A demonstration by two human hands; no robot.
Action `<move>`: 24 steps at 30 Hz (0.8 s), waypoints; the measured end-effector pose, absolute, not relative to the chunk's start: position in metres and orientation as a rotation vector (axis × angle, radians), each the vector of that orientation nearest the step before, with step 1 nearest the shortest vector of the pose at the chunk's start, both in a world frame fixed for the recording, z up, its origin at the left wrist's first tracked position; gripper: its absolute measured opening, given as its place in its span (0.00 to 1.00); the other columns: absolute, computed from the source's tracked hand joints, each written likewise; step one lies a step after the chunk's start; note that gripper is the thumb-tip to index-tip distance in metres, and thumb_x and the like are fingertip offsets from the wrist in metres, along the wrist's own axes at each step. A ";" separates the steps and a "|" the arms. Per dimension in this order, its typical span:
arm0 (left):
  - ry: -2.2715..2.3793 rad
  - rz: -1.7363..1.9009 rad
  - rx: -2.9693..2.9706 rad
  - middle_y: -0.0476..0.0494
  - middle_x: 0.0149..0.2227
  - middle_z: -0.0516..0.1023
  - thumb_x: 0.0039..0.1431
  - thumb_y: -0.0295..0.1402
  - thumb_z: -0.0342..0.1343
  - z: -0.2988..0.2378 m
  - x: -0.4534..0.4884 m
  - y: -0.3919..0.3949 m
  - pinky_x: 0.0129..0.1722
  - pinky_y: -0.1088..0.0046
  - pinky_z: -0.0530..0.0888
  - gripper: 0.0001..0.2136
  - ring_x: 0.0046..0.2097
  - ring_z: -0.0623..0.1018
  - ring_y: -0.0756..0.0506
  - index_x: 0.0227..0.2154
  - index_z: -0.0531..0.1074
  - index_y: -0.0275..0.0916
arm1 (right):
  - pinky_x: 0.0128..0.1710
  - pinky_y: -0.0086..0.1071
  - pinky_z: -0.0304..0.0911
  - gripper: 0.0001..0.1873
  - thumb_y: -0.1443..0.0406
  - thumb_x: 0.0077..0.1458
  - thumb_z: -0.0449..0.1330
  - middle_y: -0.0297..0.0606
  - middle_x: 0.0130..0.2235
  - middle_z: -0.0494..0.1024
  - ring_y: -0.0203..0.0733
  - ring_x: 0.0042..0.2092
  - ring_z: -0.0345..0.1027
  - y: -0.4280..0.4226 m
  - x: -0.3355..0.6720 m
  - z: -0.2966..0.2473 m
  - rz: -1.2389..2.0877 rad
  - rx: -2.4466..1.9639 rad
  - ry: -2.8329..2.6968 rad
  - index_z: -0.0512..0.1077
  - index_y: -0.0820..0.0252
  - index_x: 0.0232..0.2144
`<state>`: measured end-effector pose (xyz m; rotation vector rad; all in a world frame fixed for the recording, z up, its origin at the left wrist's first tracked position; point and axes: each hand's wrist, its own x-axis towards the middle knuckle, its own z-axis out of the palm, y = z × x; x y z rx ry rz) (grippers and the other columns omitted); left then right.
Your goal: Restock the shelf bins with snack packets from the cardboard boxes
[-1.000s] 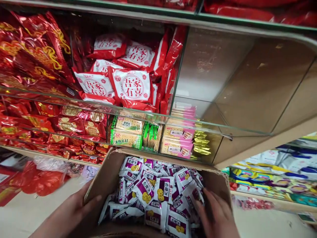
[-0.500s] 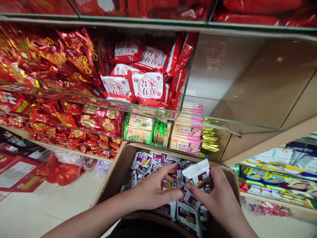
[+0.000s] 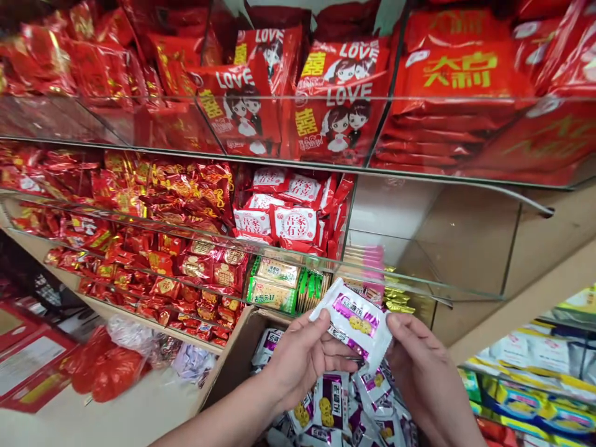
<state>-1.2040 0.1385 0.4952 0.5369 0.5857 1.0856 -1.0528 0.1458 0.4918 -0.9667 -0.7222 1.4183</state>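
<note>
A white and purple cookie packet (image 3: 358,316) is held up between my two hands, above an open cardboard box (image 3: 231,357). My left hand (image 3: 300,354) grips its left side, thumb on the front and fingers underneath. The right edge is pinched by my right hand (image 3: 416,347). Part of a second similar packet seems to show under the lower left of the first. Many more such packets (image 3: 331,403) lie loosely piled in the box below, partly hidden by my hands and forearms.
Glass-fronted shelves rise beyond the box, with red packets (image 3: 335,124), white-and-red packets (image 3: 295,223) and green-edged crackers (image 3: 272,292). A bare shelf compartment (image 3: 459,248) is at right. Red plastic bags (image 3: 112,366) lie on the floor at left.
Both hands have come up out of the box with the cookie packet, which now faces me, and my left hand has taken hold too. The view has tilted up, showing more upper shelf.
</note>
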 end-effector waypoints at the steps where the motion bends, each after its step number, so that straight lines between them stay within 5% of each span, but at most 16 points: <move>1: 0.584 1.083 0.513 0.38 0.30 0.77 0.57 0.35 0.48 0.496 -1.204 0.138 0.29 0.70 0.74 0.11 0.28 0.77 0.47 0.35 0.69 0.31 | 0.23 0.24 0.58 0.10 0.61 0.40 0.63 0.31 0.23 0.69 0.30 0.23 0.59 0.147 -1.056 0.495 1.441 -0.940 -0.670 0.70 0.59 0.25; 6: 0.588 1.006 0.540 0.33 0.36 0.76 0.58 0.38 0.45 0.503 -1.208 0.137 0.35 0.70 0.72 0.16 0.34 0.77 0.45 0.38 0.69 0.30 | 0.31 0.33 0.64 0.09 0.59 0.43 0.61 0.36 0.32 0.74 0.38 0.31 0.67 0.152 -1.054 0.494 1.380 -0.981 -0.753 0.71 0.57 0.28; 12: 0.510 0.804 0.556 0.36 0.42 0.73 0.54 0.48 0.44 0.525 -1.225 0.136 0.37 0.68 0.70 0.23 0.36 0.76 0.45 0.48 0.62 0.39 | 0.39 0.30 0.62 0.13 0.69 0.43 0.60 0.36 0.39 0.71 0.39 0.40 0.65 0.131 -1.031 0.486 0.374 -0.940 -1.672 0.75 0.49 0.34; 15: 0.558 0.973 0.615 0.43 0.41 0.73 0.50 0.32 0.56 0.531 -1.229 0.133 0.36 0.73 0.69 0.24 0.35 0.75 0.50 0.51 0.57 0.46 | 0.41 0.33 0.63 0.10 0.65 0.46 0.58 0.36 0.42 0.71 0.43 0.45 0.64 0.118 -1.039 0.490 0.528 -0.816 -1.693 0.75 0.45 0.31; 17: 0.556 1.060 0.711 0.46 0.41 0.73 0.48 0.26 0.57 0.530 -1.229 0.133 0.38 0.74 0.68 0.30 0.36 0.75 0.51 0.53 0.54 0.48 | 0.43 0.37 0.62 0.13 0.60 0.49 0.55 0.37 0.49 0.67 0.46 0.50 0.61 0.116 -1.048 0.493 0.763 -0.860 -1.511 0.71 0.45 0.40; 20: 0.499 1.063 0.871 0.48 0.42 0.72 0.47 0.26 0.58 0.524 -1.224 0.133 0.41 0.72 0.67 0.32 0.39 0.73 0.51 0.54 0.50 0.49 | 0.41 0.36 0.64 0.23 0.55 0.51 0.53 0.40 0.50 0.66 0.46 0.48 0.63 0.126 -1.058 0.494 1.064 -1.118 -1.245 0.62 0.51 0.49; 24: 0.600 1.102 0.937 0.46 0.41 0.72 0.48 0.33 0.58 0.516 -1.207 0.134 0.41 0.73 0.66 0.24 0.40 0.72 0.49 0.48 0.59 0.41 | 0.36 0.32 0.64 0.23 0.50 0.47 0.54 0.41 0.41 0.73 0.44 0.41 0.66 0.144 -1.066 0.493 1.079 -1.265 -1.147 0.68 0.61 0.39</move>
